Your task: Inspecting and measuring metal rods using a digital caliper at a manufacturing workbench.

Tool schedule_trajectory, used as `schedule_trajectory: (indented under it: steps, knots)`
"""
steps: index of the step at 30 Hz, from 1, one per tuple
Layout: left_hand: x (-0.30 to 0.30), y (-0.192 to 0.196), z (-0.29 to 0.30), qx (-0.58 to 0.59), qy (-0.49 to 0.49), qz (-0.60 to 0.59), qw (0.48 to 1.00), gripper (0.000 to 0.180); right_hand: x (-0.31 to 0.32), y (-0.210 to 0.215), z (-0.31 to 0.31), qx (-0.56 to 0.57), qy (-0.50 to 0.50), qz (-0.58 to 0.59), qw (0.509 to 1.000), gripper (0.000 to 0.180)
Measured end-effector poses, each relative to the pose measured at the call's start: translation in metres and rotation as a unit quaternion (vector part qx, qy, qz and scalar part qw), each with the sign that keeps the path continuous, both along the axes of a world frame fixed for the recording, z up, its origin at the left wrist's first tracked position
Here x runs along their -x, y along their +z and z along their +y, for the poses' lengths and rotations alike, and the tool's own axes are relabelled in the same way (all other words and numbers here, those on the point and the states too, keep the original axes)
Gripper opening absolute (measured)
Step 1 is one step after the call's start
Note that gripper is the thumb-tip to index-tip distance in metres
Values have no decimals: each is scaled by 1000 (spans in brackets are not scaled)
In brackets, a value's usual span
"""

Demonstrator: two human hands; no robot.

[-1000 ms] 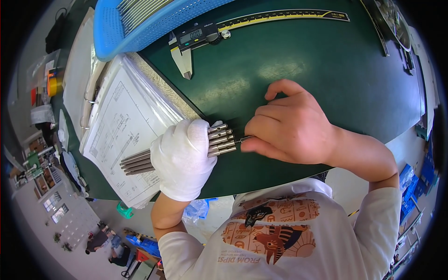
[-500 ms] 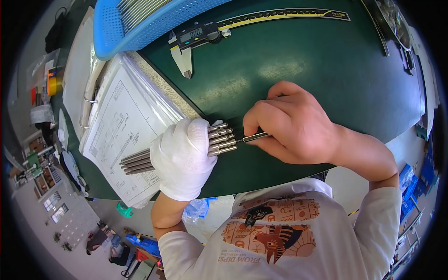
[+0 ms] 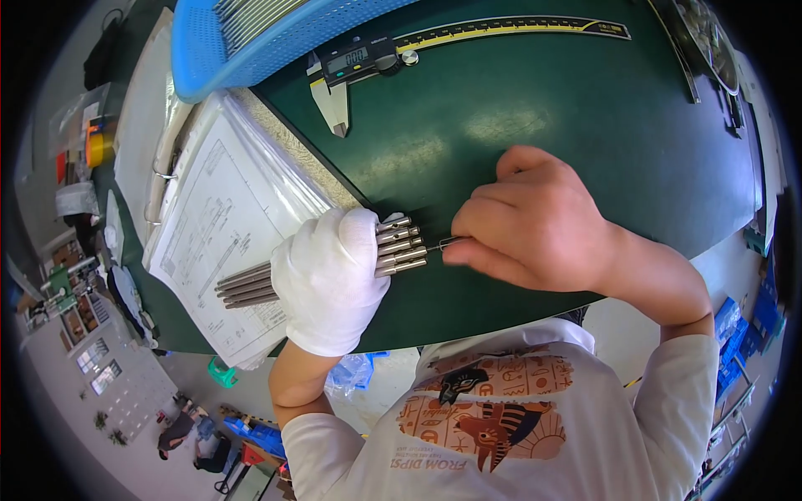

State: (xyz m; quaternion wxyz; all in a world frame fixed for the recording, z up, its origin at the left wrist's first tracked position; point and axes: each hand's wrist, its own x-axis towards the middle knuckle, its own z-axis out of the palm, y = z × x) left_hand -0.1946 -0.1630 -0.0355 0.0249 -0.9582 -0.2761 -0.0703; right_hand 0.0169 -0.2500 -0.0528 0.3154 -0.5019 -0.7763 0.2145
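My left hand, in a white glove, is wrapped around a bundle of several slim metal rods. Their thicker, shiny ends with small side holes stick out toward the right; the darker, thinner lengths come out on the left over a drawing. Bare, my right hand pinches a thin metal pin-like tool, its body mostly hidden by the fingers. The tool's narrow tip meets the end of one rod; how deep it sits inside cannot be made out.
A digital caliper lies at the back of the green tabletop. Left of it stands a blue perforated basket with more rods. An open binder of drawings lies under the bundle. Metal parts sit at the far right.
My right hand has turned, its fingers closing further over the tool, so less of the tool shows. My left hand keeps the bundle in nearly the same place.
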Motion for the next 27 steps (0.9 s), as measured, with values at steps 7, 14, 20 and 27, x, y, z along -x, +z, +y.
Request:
schedule_trajectory:
  steps: [7, 14, 20, 27]
  knots:
    - [-2, 0, 0, 1, -1, -8, 1000, 34, 6, -10, 2, -95, -51, 65, 992, 23]
    - [-1, 0, 0, 11, 2, -4, 1000, 38, 7, -3, 0, -44, -43, 43, 997, 21]
    - [0, 0, 0, 14, -1, -6, 1000, 41, 11, -7, 3, -78, -54, 92, 991, 19]
    - [-1, 0, 0, 16, 0, -11, 1000, 38, 13, -9, 3, -77, -64, 82, 992, 20]
